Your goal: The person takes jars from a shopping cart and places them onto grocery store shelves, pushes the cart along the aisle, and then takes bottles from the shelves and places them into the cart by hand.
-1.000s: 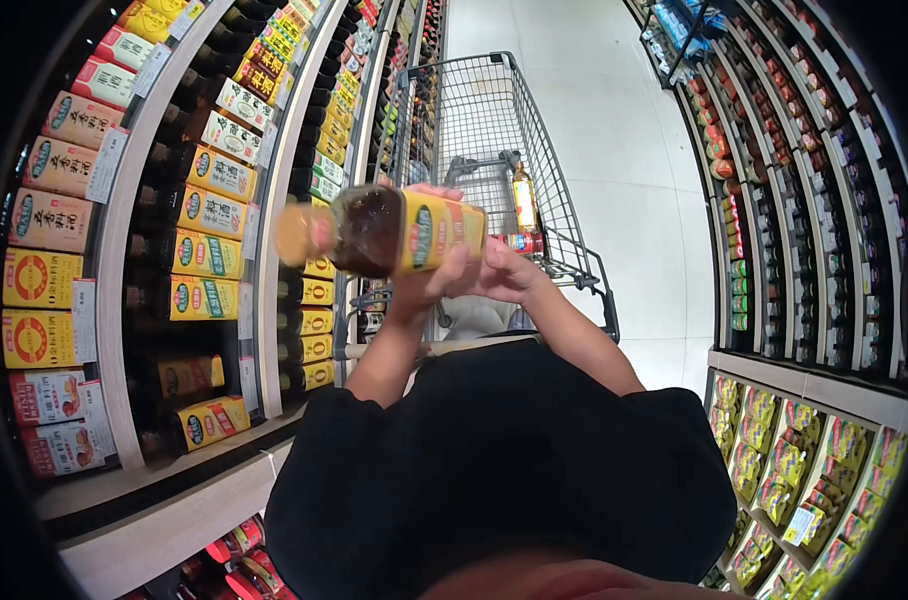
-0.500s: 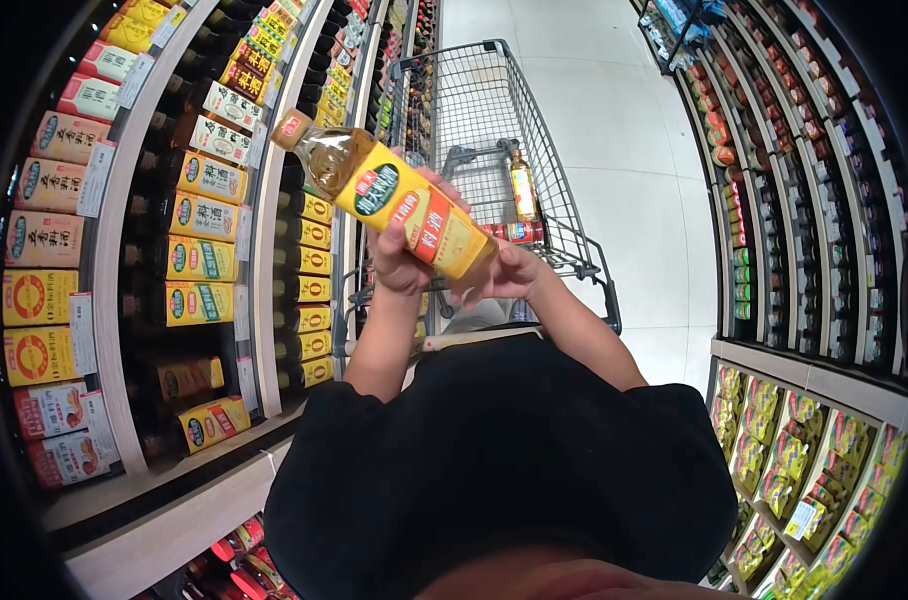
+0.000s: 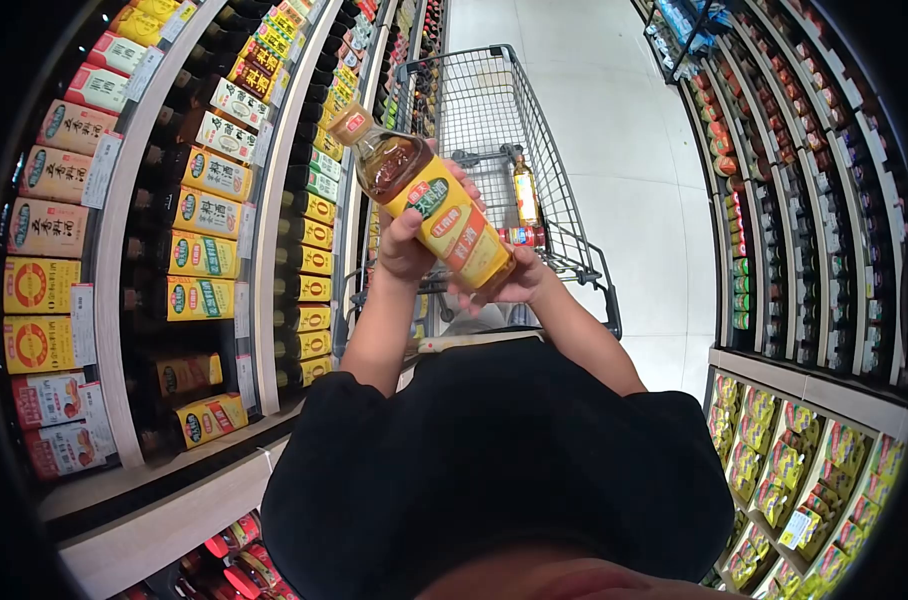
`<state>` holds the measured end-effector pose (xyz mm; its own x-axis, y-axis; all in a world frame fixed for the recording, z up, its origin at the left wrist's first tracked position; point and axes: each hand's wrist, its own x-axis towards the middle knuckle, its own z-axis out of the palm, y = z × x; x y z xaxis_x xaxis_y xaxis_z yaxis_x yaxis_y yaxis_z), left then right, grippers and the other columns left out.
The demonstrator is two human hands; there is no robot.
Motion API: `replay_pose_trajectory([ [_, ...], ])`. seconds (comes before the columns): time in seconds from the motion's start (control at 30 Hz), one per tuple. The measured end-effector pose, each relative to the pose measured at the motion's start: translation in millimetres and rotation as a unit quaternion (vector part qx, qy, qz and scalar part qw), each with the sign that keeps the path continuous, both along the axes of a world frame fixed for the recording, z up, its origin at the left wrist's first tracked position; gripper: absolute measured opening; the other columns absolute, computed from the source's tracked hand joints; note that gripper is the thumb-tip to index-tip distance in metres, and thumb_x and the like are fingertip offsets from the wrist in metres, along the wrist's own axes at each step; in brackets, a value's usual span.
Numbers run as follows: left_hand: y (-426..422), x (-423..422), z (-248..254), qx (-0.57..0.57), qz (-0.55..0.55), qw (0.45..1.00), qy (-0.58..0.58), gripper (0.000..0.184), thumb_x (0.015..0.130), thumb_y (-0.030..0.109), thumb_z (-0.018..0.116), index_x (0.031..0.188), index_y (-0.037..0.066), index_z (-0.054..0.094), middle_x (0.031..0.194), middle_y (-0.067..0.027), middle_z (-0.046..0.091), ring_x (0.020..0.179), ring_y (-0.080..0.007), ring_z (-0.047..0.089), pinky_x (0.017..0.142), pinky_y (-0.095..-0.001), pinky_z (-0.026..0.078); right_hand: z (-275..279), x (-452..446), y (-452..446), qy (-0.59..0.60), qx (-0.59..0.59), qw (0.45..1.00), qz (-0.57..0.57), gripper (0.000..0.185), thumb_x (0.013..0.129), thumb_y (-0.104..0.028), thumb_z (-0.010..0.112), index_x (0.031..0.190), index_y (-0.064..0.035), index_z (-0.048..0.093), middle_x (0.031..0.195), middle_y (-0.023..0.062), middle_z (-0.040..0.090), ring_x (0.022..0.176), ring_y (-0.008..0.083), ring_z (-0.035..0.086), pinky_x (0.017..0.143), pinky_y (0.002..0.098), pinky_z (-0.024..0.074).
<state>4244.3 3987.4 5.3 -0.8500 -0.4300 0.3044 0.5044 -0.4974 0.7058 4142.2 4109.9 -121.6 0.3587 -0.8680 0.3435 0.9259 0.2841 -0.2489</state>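
A bottle of cooking wine [image 3: 434, 213] with a yellow and orange label is held tilted in front of my chest, its brown cap toward the upper left. My left hand [image 3: 405, 246] wraps round its middle, thumb on the label's edge, fingertips showing on the far side. At the base, my right hand [image 3: 519, 280] grips the bottle from below; some of its fingers are hidden behind the glass. Beyond them stands a wire shopping cart [image 3: 474, 85], with another yellow-labelled bottle [image 3: 526, 190] and a red package [image 3: 524, 236] inside.
Shelves on my left carry rows of yellow-labelled bottles [image 3: 202, 255] and pink-labelled bottles [image 3: 49, 225]. Jars [image 3: 804, 260] line the right-hand shelves, with yellow packets [image 3: 759, 430] in bins lower down. Pale floor tiles [image 3: 664, 250] run along the aisle beside the cart.
The bottle has moved slightly right and turned steeper, its cap shifting right. Both hands have moved with it and keep their hold. The right hand now cups more of the base.
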Motion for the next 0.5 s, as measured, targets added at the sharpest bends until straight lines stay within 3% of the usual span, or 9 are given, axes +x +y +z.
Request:
replay_pose_trajectory([
  [0.17, 0.4, 2.2, 0.0, -0.022, -0.027, 0.999, 0.037, 0.087, 0.076, 0.037, 0.078, 0.145, 0.011, 0.032, 0.116, -0.0127, 0.053, 0.106, -0.0291, 0.058, 0.092, -0.0475, 0.048, 5.9, -0.8, 0.4, 0.01, -0.01, 1.0, 0.003, 0.094, 0.077, -0.048, 0.08, 0.145, -0.0041, 0.034, 0.131, 0.0278, 0.053, 0.106, 0.0382, 0.064, 0.087, 0.0512, 0.0554],
  [0.27, 2.9, 4.0, 3.1, -0.07, -0.033, 0.996, 0.031, 0.093, 0.071, 0.032, 0.082, 0.145, 0.008, 0.032, 0.113, -0.0146, 0.055, 0.104, -0.0294, 0.061, 0.09, -0.0441, 0.053, 4.5, 0.5, -0.5, 0.046, 0.001, 0.999, -0.014, 0.095, 0.076, -0.048, 0.081, 0.145, -0.0034, 0.034, 0.129, 0.0258, 0.054, 0.106, 0.0371, 0.064, 0.086, 0.0509, 0.0559],
  [0.5, 5.2, 7.7, 13.9, -0.06, -0.089, 0.994, 0.028, 0.091, 0.069, 0.03, 0.084, 0.141, 0.002, 0.034, 0.111, -0.0154, 0.058, 0.105, -0.0278, 0.061, 0.091, -0.0428, 0.054, 3.7, 3.8, -1.4, 0.087, -0.009, 0.996, -0.017, 0.108, 0.061, -0.037, 0.093, 0.145, -0.0015, 0.035, 0.13, 0.0249, 0.054, 0.111, 0.0427, 0.061, 0.086, 0.0524, 0.0558],
])
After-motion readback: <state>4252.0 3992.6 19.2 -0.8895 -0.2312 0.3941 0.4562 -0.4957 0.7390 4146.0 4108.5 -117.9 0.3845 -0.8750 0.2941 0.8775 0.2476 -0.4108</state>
